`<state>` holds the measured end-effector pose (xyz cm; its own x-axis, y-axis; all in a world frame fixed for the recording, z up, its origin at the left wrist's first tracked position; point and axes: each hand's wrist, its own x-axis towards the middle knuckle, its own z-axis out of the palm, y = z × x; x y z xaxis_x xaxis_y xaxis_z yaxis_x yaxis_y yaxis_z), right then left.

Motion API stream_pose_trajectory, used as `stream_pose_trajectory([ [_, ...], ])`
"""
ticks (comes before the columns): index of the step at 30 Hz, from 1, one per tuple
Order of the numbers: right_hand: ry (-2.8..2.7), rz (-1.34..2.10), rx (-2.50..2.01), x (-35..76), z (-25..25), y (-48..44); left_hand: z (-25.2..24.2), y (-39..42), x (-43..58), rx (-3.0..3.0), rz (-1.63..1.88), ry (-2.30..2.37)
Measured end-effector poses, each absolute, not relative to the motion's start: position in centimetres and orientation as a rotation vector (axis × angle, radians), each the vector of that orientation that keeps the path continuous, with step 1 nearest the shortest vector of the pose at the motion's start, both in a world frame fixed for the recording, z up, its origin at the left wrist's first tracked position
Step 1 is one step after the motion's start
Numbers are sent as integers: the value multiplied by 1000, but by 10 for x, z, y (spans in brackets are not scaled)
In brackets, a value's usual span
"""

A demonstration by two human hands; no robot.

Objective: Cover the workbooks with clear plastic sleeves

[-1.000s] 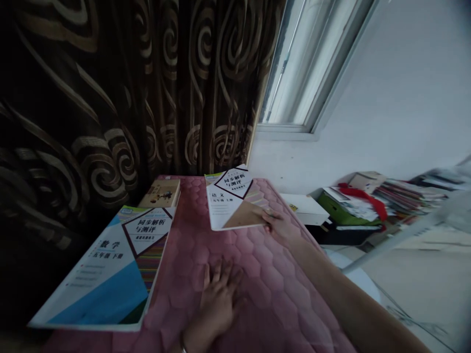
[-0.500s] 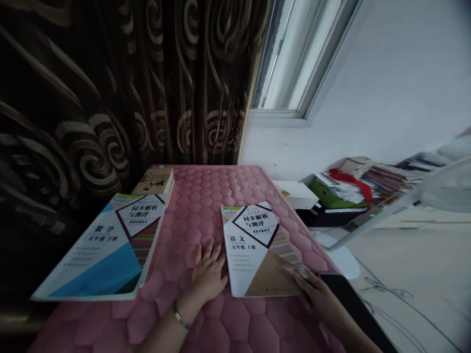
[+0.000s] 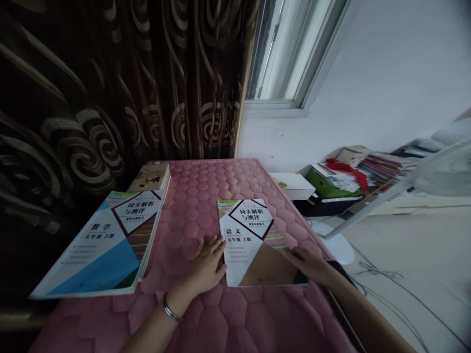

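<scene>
A workbook with a white, tan and striped cover (image 3: 253,240) lies flat on the pink quilted table cover (image 3: 198,196). My left hand (image 3: 208,262) rests flat on the pink cover with fingers spread, its fingertips touching the workbook's left edge. My right hand (image 3: 311,262) lies open on the workbook's lower right corner. A bracelet sits on my left wrist.
A larger workbook with a blue cover (image 3: 106,245) lies at the left, on a stack, with a small brown book (image 3: 150,176) behind it. A dark patterned curtain (image 3: 110,83) hangs behind. A black phone (image 3: 336,267) sits at the right edge. Piled books and boxes (image 3: 346,176) lie on the floor.
The tan workbook came from the far end of the table to in front of me. My right hand moved with it; my left hand now touches its left edge.
</scene>
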<state>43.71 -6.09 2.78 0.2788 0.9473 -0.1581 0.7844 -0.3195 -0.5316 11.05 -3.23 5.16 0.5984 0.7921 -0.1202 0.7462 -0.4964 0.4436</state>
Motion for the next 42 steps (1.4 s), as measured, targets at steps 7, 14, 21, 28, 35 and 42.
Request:
stream_pose_trajectory([
  [7, -1650, 422, -2370, 423, 23, -30, 41, -31, 106, 2376, 107, 1111],
  [14, -1662, 350, -2386, 426, 10, -38, 45, -32, 104, 2334, 63, 1137],
  [21, -1667, 319, -2388, 428, 8, -40, 37, -33, 104, 2375, 116, 1146],
  [28, -1651, 336, -2417, 424, 12, -42, 36, -34, 105, 2358, 147, 1170],
  [35, -1647, 358, -2449, 419, 15, -42, 28, -35, 104, 2349, 193, 1185],
  [42, -1650, 314, -2460, 413, 13, -45, 31, -36, 104, 2316, 173, 1193],
])
